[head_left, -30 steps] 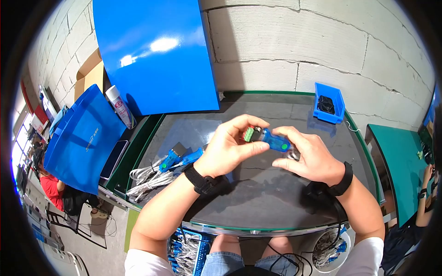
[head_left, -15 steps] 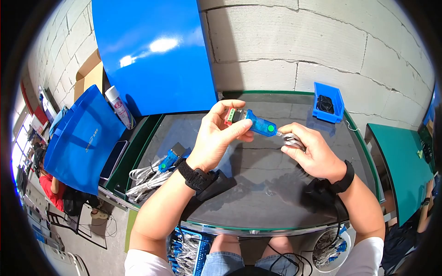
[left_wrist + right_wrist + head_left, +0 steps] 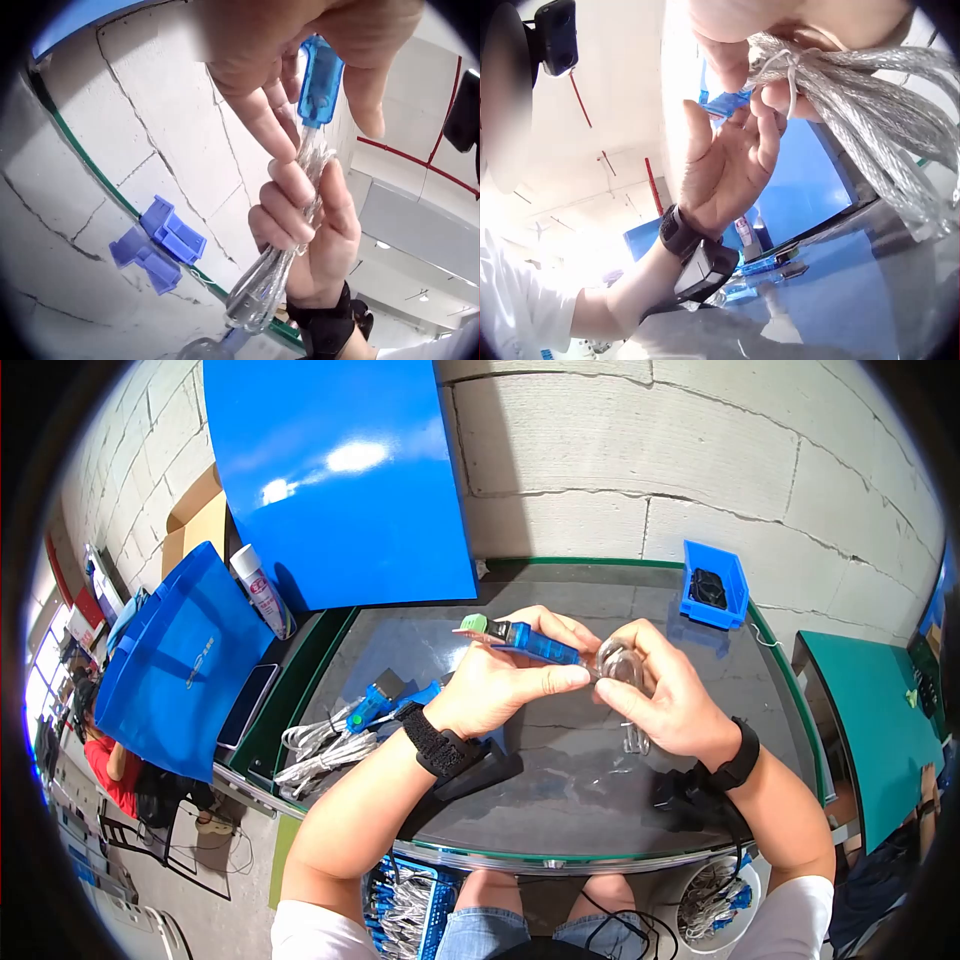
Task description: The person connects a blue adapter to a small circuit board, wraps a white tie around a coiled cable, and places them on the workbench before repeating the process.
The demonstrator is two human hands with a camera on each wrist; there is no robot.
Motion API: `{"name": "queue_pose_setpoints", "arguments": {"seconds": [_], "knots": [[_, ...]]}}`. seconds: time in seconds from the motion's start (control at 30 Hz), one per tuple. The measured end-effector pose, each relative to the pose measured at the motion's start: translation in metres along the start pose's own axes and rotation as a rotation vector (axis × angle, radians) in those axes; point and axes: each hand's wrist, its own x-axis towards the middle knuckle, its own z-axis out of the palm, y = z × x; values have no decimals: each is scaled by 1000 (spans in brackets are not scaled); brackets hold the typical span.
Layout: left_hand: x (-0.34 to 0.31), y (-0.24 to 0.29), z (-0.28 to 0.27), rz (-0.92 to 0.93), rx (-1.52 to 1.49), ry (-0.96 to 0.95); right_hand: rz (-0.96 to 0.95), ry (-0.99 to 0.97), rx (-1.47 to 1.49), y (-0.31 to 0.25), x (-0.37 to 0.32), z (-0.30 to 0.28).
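Observation:
Over the table, the left hand (image 3: 500,685) holds a translucent blue connector (image 3: 545,646) between thumb and fingers; a green terminal block (image 3: 474,624) on its far end points left. The right hand (image 3: 672,695) pinches the bundled grey cable (image 3: 622,665) right beside the connector's cable end. In the left wrist view the cable (image 3: 264,289) leaves the blue housing (image 3: 321,82) and passes through the right hand's curled fingers. A white tie (image 3: 792,86) circles the looped cable (image 3: 877,127) in the right wrist view.
More blue connectors (image 3: 368,710) with grey cables (image 3: 325,755) lie on the table's left side. A blue bin (image 3: 715,585) stands at the back right, a spray can (image 3: 262,595) at the left. Below the front edge are a blue basket (image 3: 440,915) and a white bucket (image 3: 755,920) of cables.
The left hand has moved down and right, and the connector has turned so its green block faces more upward. Both hands are closer together, and the cable loops hang lower from the right hand.

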Motion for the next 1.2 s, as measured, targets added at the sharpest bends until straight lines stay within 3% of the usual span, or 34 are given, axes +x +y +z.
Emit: {"name": "queue_pose_setpoints", "arguments": {"seconds": [0.03,0.1,0.17,0.27,0.5,0.6,0.83,1.0,1.2], "knots": [[-1,2,-1,-28,26,30,0,-1,1,3,2,-3],[0,-4,0,9,15,66,-287,128,-291,6,6,-6],[0,-5,-1,-24,15,119,-240,140,-296,-2,5,-6],[-1,2,4,-66,-117,202,-35,195,9,0,2,-5],[-1,1,1,-72,-80,227,-105,158,46,2,4,-3],[-2,0,0,-78,31,183,-183,119,-132,-5,5,-4],[0,-6,3,6,43,67,-226,116,5,-8,6,8],[2,-10,2,36,72,101,-261,39,-154,-16,6,2],[1,0,9,85,178,130,-246,99,-39,2,7,2]]}}
